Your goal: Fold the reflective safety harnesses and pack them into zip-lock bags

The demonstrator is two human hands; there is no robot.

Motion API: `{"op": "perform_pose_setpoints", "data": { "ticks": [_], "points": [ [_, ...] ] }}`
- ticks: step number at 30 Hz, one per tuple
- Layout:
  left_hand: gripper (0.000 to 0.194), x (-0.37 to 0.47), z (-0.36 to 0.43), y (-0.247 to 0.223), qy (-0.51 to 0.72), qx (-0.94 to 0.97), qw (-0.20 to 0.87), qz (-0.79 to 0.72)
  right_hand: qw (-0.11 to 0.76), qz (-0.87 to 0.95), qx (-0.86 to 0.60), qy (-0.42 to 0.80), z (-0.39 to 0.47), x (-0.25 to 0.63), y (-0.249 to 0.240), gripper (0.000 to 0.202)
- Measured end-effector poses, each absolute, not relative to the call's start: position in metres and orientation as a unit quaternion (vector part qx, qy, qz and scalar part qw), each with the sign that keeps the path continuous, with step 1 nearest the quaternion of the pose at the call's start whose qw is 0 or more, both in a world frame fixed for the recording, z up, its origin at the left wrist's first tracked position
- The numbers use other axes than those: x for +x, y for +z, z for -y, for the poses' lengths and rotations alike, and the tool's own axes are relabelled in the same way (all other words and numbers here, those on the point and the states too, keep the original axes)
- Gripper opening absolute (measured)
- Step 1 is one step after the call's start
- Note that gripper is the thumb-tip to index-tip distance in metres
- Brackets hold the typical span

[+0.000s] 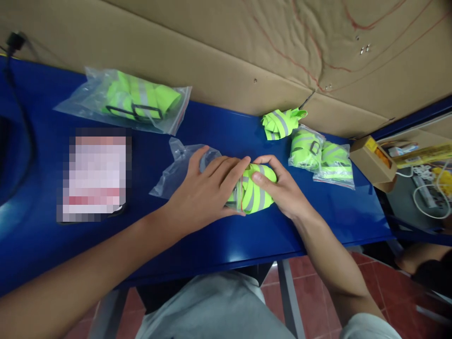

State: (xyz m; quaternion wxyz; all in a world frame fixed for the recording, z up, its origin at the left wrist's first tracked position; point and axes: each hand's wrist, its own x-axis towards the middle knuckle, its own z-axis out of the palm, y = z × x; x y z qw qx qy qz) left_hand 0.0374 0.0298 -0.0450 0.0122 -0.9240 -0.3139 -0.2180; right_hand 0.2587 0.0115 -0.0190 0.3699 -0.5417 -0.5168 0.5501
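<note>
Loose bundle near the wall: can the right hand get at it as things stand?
Probably, if the right hand lets go of the part-bagged bundle; nothing seems to block the loose bundle.

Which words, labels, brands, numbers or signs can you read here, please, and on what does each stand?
No text is readable.
Pixelated rectangular screen: obscured, unreadable.
Long yellow strip, right: any print too blurred.
Brown cardboard box: any marks too small.
Clear plastic bag being handled: no legible print.

The head camera looks steeply down on the table.
</note>
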Motion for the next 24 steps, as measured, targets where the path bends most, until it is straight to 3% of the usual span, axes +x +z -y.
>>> {"op": "perform_pose_setpoints", "data": {
  "ticks": [4,6,15,24],
  "points": [
    [0.106,0.032,-0.032,-0.046,-0.240,-0.911,0.003,0.337,0.308,0.600,-0.448,0.587,-0.010,0.265,-0.008,0.073],
    [0.109,0.030,-0.033,-0.045,-0.254,-0.905,0.001,0.342,0.318,0.597,-0.447,0.585,-0.008,0.265,-0.006,0.079],
    [0.107,0.036,-0.036,-0.045,-0.275,-0.875,0.042,0.397,0.436,0.483,-0.521,0.552,-0.009,0.246,-0.027,0.065],
    [0.094,0.036,-0.034,-0.050,-0.222,-0.887,0.036,0.403,0.402,0.615,-0.577,0.357,0.005,0.231,-0.035,0.057]
  ]
}}
